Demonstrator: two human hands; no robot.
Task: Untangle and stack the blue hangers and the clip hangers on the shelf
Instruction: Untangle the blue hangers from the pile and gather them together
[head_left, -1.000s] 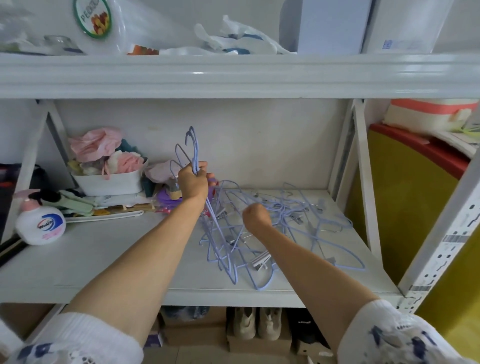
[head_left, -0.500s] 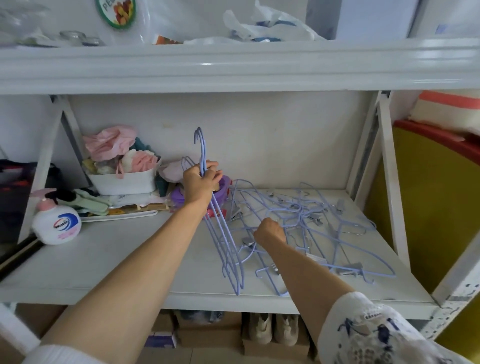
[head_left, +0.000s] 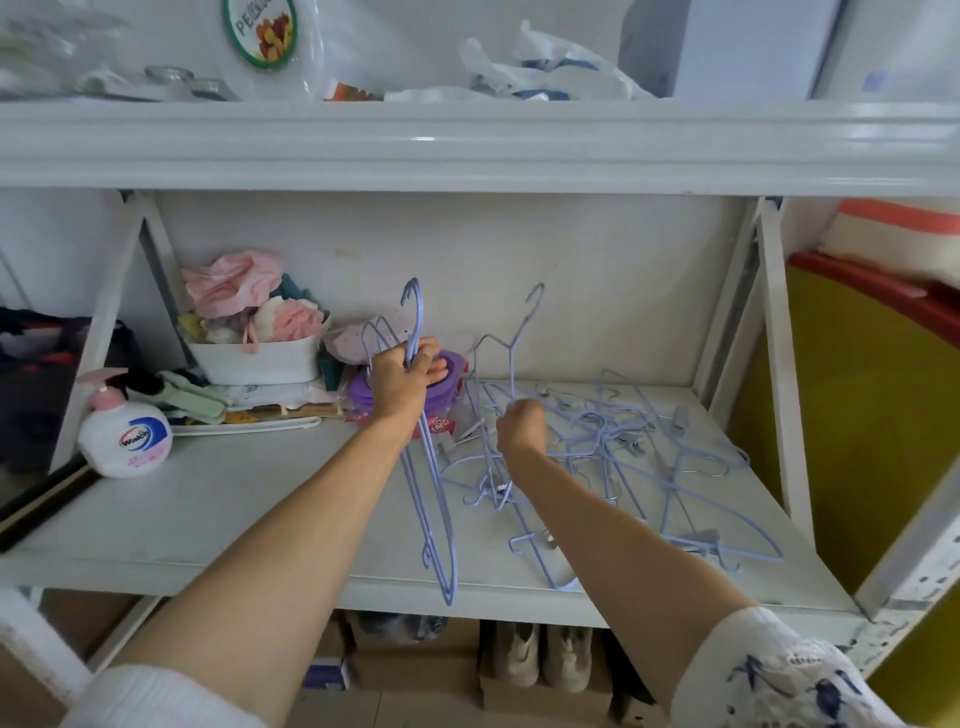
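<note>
My left hand is shut on a bunch of blue hangers held by their necks; the hooks stick up above my fist and the bodies run down to the front edge of the white shelf. My right hand is shut on the neck of another blue hanger, lifted so that its hook rises above the pile. To the right lies a tangled pile of blue hangers and clip hangers with small metal clips.
A hand-soap pump bottle stands at the left. A white basket of cloths and a purple container sit at the back. The upper shelf edge hangs close overhead. A white post bounds the right.
My right hand has lifted one blue hanger up out of the pile, so its hook now stands in the air. My left hand keeps its bunch in nearly the same place.
</note>
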